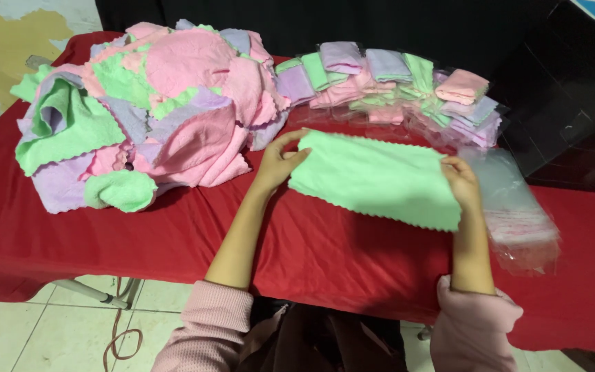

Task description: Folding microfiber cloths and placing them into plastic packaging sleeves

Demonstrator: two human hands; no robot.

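On the red tablecloth in front of the person, a light green microfibre cloth with pinked, zigzag edges lies spread nearly flat, tilted a little so its right end sits lower than its left. Both hands grip it at opposite ends. The left hand pinches the cloth's upper left corner, thumb on top and fingers curled closed around the edge. The right hand clasps the right edge, fingers folded over the fabric and the thumb tucked against it. Both forearms are bare, with pink knitted sleeves pushed up toward the elbows. Just beside the right hand, touching the cloth's right end, a stack of clear plastic bags lies on the tablecloth, reaching toward the near table edge. Behind the green cloth, along the far side of the table, a row of folded cloths in clear bags in pink, lilac and green leans one against another, with a folded pink one resting on top at the right. To the left, well apart from the right hand and near the left hand, a big loose heap of unfolded cloths in the same three colours covers much of the table, with a crumpled green one at its near edge. Pale floor tiles and a loop of brown cord show below the table.
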